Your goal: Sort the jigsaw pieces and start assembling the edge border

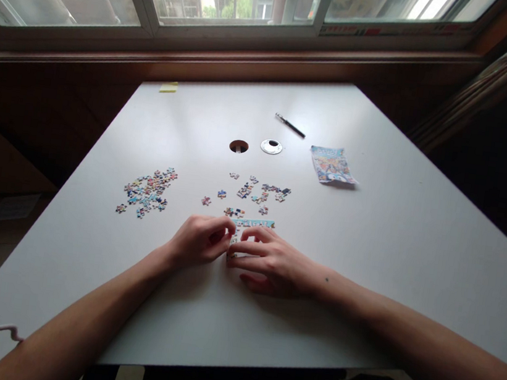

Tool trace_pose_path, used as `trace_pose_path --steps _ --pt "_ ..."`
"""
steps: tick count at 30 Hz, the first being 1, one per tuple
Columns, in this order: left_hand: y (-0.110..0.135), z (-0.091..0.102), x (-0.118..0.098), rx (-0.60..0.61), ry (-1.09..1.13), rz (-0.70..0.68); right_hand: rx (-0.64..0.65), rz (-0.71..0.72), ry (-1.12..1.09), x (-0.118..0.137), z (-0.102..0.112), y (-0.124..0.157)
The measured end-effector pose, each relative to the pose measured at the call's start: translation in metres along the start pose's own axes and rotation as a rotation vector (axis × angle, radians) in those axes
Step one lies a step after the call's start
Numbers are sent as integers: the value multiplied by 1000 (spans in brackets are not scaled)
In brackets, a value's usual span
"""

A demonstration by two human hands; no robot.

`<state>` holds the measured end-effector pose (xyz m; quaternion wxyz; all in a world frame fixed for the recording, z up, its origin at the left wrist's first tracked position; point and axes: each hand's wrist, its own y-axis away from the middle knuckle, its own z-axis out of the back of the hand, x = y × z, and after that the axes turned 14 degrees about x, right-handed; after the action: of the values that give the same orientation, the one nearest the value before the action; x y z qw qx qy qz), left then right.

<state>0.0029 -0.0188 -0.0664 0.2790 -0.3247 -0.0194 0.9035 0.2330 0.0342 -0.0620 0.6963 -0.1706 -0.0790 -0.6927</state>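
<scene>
A partly joined jigsaw puzzle [256,222] lies flat near the front of the white table, with a light blue strip along its top. My left hand [203,239] is at its left side, thumb and fingers curled together against the edge. Over the lower part rests my right hand [274,264], its fingers bent and their tips close to the left hand's, at the puzzle's left edge. Both hands hide much of the puzzle and whatever small piece lies at the fingertips. Just beyond them is a small cluster of joined pieces [234,212].
A heap of loose puzzle pieces [148,192] lies to the left, several more pieces [265,191] ahead. Farther back are a round table hole [239,147], its cover [271,147], a pen [290,125], a printed sheet [332,165] and a yellow note [168,87].
</scene>
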Motion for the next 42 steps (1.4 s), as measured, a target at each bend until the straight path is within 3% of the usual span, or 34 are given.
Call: trace_pose_path --steps 30,42 --pt "1 0 2 -3 -2 1 7 -59 27 0 -3 1" --pt "-1 2 -3 -140 31 95 -45 -115 26 -5 -5 4"
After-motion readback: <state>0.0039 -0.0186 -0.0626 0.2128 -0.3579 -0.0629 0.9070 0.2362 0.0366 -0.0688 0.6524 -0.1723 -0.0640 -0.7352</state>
